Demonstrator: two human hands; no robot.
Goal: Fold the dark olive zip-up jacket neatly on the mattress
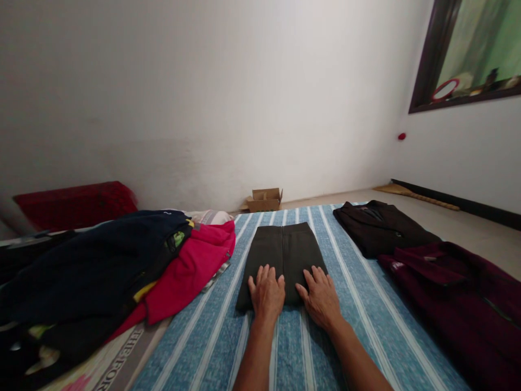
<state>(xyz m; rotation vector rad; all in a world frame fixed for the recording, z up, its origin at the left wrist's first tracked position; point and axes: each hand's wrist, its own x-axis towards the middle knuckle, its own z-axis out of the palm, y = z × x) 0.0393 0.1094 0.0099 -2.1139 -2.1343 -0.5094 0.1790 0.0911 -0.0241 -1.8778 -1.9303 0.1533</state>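
Note:
A dark grey-green garment (285, 244), folded into a neat rectangle with a seam or zip line down its middle, lies flat on a blue and white striped sheet (220, 336). My left hand (267, 290) rests palm down on its near left part, fingers stretched out. On the near right part lies my right hand (319, 296), also flat with the fingers a little apart. Neither hand grips the cloth. What kind of garment it is cannot be made out for certain.
At left lies a heap of clothes, a navy jacket (101, 260) over a pink one (191, 271). A folded black garment (382, 225) and a maroon one (456, 293) lie at right. Beyond the sheet stand a cardboard box (264, 201) and a red covered object (77, 203).

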